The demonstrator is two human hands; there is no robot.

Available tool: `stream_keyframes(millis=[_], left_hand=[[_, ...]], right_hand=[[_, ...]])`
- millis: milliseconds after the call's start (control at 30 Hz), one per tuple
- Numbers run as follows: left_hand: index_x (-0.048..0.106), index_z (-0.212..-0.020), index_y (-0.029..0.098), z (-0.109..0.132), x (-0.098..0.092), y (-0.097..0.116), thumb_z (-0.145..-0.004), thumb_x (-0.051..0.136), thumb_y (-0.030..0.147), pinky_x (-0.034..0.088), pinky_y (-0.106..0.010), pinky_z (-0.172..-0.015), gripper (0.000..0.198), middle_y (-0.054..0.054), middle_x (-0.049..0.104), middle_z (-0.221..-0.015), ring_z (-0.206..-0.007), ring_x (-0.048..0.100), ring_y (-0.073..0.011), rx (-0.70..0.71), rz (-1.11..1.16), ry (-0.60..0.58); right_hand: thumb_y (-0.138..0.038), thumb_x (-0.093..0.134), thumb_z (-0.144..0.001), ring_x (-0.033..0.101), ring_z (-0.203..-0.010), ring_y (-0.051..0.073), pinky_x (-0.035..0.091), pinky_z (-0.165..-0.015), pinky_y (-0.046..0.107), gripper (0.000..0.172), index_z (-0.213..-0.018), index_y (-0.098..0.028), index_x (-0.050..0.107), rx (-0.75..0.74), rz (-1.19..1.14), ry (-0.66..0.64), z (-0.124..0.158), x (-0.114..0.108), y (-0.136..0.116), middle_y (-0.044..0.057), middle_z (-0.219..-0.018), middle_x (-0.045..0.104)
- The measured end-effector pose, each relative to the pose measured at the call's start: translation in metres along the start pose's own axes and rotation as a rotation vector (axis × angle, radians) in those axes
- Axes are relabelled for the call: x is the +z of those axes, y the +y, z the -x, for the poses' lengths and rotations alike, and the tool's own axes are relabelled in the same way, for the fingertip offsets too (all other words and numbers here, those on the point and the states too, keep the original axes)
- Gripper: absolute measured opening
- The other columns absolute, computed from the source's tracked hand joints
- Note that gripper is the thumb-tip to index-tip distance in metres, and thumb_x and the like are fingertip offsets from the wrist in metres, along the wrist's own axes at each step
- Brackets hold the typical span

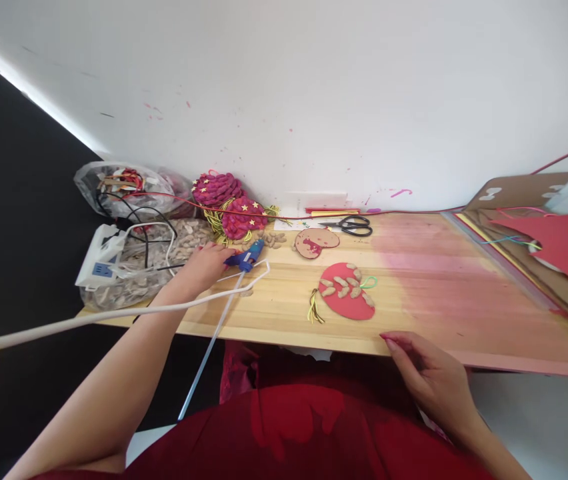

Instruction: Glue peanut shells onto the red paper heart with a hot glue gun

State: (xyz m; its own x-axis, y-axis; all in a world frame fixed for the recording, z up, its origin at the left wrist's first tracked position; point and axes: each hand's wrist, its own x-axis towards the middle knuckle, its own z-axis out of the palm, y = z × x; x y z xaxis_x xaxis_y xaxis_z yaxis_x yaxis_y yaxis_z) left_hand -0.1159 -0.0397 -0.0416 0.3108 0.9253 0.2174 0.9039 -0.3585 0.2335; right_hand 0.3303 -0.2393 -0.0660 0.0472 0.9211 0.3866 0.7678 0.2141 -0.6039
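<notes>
My left hand [206,268] is closed on a blue glue gun [250,256] at the left of the wooden table. A long clear glue stick [210,348] sticks out of the gun and slants past the front edge. My right hand [429,379] is at the front edge, thumb and forefinger tips together; what they pinch, if anything, is too small to make out. Between my hands lies a round red cutout [343,307] with several peanuts in their shells [343,291] on it, a green loop and yellow-brown strands.
A bag of peanuts [189,237], a white power strip [99,257] and a plastic bag of scraps [124,183] crowd the left. Behind lie magenta star-dotted ornaments [244,217], a heart-shaped cardboard piece [317,242] and scissors [355,227]. A white cord [114,315] crosses my left forearm.
</notes>
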Motion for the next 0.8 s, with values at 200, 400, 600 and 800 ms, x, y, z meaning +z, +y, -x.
stream_keyframes(millis=[200,400,600,800], left_hand=[[0.072,-0.099,0.02,-0.004,-0.007,-0.001,-0.083,0.05,0.026,0.044,-0.048,-0.099,0.028,-0.017,0.068,-0.096,-0.1,0.059,-0.0348,0.088,-0.104,-0.004],[0.068,-0.111,0.017,-0.001,-0.043,0.007,-0.089,0.045,0.021,0.042,-0.051,-0.102,0.031,-0.018,0.065,-0.106,-0.107,0.055,-0.0349,0.121,-0.216,0.123],[0.062,-0.122,0.01,0.008,-0.094,0.012,-0.096,0.043,0.021,0.042,-0.054,-0.107,0.034,-0.016,0.063,-0.114,-0.11,0.051,-0.0308,0.055,-0.334,0.323],[0.059,-0.13,0.012,0.034,-0.133,0.014,-0.093,0.048,0.029,0.045,-0.052,-0.107,0.043,-0.013,0.061,-0.123,-0.119,0.051,-0.0291,-0.204,-0.326,0.48]], right_hand=[[-0.038,0.059,-0.094,0.076,-0.074,0.02,0.058,-0.066,0.028,0.023,-0.09,-0.024,0.076,-0.01,0.005,0.007,0.0,0.001,0.001,0.003,-0.086,0.08],[-0.039,0.058,-0.094,0.075,-0.074,0.02,0.057,-0.067,0.029,0.024,-0.091,-0.023,0.076,0.016,-0.001,-0.011,0.0,0.001,0.001,0.004,-0.087,0.08],[-0.041,0.058,-0.093,0.076,-0.079,0.021,0.057,-0.07,0.03,0.025,-0.093,-0.024,0.076,0.08,-0.034,-0.084,0.0,-0.003,0.001,0.003,-0.09,0.08],[-0.041,0.058,-0.094,0.074,-0.078,0.021,0.058,-0.071,0.028,0.025,-0.092,-0.023,0.075,0.091,-0.169,-0.178,-0.015,-0.004,-0.019,0.005,-0.088,0.079]])
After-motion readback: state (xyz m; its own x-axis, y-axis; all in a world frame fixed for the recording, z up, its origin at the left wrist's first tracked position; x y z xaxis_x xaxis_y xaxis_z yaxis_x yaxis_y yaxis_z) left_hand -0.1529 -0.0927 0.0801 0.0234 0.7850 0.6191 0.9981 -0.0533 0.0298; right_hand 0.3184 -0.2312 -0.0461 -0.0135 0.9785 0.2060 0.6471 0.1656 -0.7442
